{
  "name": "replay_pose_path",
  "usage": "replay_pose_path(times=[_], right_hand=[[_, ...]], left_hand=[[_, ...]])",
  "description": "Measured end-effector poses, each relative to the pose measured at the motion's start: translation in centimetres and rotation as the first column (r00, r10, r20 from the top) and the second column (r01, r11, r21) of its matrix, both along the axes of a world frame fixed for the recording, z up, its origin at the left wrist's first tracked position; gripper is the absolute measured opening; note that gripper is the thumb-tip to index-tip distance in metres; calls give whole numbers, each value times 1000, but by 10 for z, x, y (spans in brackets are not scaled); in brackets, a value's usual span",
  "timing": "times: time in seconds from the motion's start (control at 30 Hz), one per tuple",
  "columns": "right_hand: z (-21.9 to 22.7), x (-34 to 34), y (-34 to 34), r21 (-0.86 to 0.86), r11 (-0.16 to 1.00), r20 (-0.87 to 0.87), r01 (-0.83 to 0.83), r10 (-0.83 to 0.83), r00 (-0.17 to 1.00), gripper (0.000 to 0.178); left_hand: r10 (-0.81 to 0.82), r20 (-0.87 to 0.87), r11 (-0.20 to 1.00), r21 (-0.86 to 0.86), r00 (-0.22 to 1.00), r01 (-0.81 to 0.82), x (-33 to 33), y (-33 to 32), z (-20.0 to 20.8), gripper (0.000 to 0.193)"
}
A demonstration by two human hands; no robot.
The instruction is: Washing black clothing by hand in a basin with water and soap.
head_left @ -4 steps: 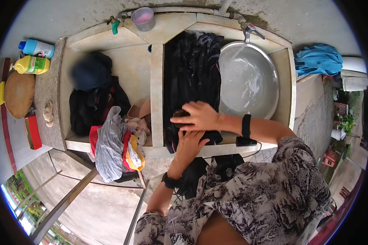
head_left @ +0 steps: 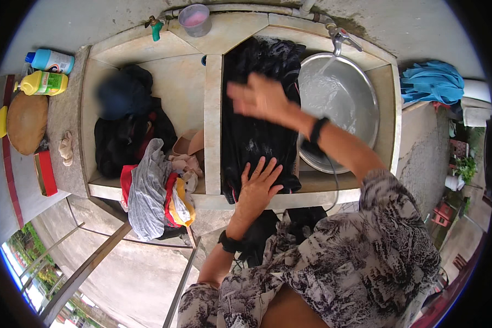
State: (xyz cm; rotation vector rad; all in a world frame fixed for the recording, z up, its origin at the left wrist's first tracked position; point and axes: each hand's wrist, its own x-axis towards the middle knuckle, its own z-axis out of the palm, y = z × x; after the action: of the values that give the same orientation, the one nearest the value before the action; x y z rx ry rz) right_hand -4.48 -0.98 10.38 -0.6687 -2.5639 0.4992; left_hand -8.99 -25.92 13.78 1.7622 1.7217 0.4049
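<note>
A wet black garment with soapy foam patches lies spread over the middle of the sink, beside the divider. My left hand presses flat on its near end, fingers spread, holding nothing. Over the garment's far half is my right hand, smeared by motion. Whatever may be under its palm is hidden. Just right of the garment, a round metal basin holds water, with a stream falling in from a metal tap.
The left sink compartment holds dark clothes. A grey cloth and coloured clothes hang over its front edge. A plastic tub stands on the back corner. Blue and yellow bottles stand at the left.
My right hand has swept away from my left hand toward the garment's far half; a brown thing partly visible beneath it before is hidden. My left hand has stayed near the front, its fingers now spread.
</note>
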Motion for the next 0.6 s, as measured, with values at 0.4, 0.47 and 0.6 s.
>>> replay_pose_path(times=[0.4,0.47,0.6], right_hand=[[8,15,-51,-74,981,41,-178,182,983,41],[-11,-3,-6,-248,968,-2,-40,41,999,42],[-16,-47,86,21,954,33,299,-300,953,43]], left_hand=[[16,-17,999,47,1000,-15,3,2,-4,54],[30,-22,992,124,999,-27,4,4,-5,54],[26,-11,991,130,1000,-25,7,4,-3,54]])
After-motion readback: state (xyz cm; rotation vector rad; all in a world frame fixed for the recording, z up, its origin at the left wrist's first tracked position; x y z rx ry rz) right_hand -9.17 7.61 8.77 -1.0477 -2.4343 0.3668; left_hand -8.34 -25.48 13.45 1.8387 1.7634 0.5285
